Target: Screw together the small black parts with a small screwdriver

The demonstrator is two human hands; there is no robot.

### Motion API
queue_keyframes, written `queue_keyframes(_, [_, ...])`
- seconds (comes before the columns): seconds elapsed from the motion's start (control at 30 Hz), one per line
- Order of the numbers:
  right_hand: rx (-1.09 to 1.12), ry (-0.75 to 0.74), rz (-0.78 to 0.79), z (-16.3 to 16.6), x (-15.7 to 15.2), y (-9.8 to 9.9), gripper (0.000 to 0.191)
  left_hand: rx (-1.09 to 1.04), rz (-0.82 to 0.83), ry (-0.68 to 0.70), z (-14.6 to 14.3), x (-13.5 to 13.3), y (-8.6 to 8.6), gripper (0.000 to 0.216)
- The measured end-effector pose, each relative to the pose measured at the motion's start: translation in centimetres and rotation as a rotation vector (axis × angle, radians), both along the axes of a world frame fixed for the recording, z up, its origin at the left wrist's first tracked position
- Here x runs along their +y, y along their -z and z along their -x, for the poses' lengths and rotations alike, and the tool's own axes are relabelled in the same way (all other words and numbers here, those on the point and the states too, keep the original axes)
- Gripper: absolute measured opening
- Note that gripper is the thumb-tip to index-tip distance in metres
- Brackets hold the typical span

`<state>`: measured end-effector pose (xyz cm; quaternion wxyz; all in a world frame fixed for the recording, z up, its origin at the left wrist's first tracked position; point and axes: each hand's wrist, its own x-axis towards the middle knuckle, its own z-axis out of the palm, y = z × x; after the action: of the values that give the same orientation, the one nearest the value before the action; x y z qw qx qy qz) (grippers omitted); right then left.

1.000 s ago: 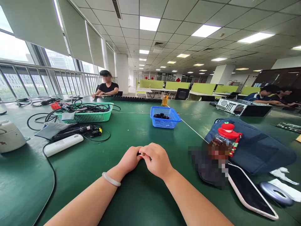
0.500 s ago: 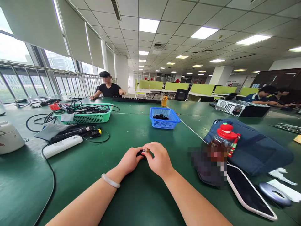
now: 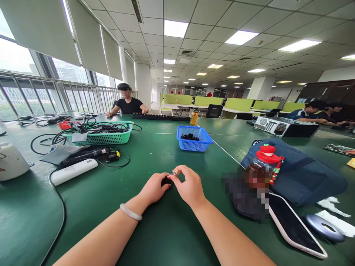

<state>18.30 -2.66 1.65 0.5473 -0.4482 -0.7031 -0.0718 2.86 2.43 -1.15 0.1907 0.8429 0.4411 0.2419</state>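
Both hands meet over the green table (image 3: pixel 169 236), near the middle of the view. My left hand (image 3: pixel 155 188), with a pale bangle at its wrist, is closed around a small black object (image 3: pixel 166 181) mostly hidden by the fingers. My right hand (image 3: pixel 190 186) pinches a small thing with a tan, rounded end (image 3: pixel 176 172) between thumb and fingers, right beside the black object. Its kind is too small to make out. Beyond the hands stands a blue plastic basket (image 3: pixel 194 147) with several small black parts (image 3: pixel 190 137) in it.
Left are a green basket of cables (image 3: pixel 111 138), a white bar-shaped device (image 3: pixel 74 172) and a black cable (image 3: pixel 63 210). Right are a red-capped bottle (image 3: pixel 263 162), a dark blue bag (image 3: pixel 307 173), a phone (image 3: pixel 295 223) and a mouse (image 3: pixel 324 228). Another person (image 3: pixel 129 105) sits across the table.
My right hand has shifted slightly up and its fingers have turned, so the tan-ended thing now shows higher. More of the black object in my left hand is visible.
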Motion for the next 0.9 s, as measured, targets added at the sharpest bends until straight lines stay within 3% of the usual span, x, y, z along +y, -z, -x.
queue_keyframes(0.37, [0.004, -0.010, 0.013, 0.6, -0.3, -0.1, 0.016, -0.028, -0.028, 0.035, 0.1, 0.1, 0.2, 0.025])
queue_keyframes(0.6, [-0.015, -0.077, 0.032, 0.4, -0.2, -0.2, 0.006, -0.015, -0.014, 0.009, 0.0, 0.2, 0.3, 0.025])
queue_keyframes(0.77, [0.053, -0.122, 0.082, -0.1, 0.2, 0.2, 0.024, 0.015, -0.023, -0.023, 0.0, 0.2, 0.4, 0.034])
queue_keyframes(0.9, [0.147, -0.127, 0.092, -0.4, 0.6, 0.5, 0.024, 0.035, -0.022, -0.056, 0.0, 0.1, 0.2, 0.034])
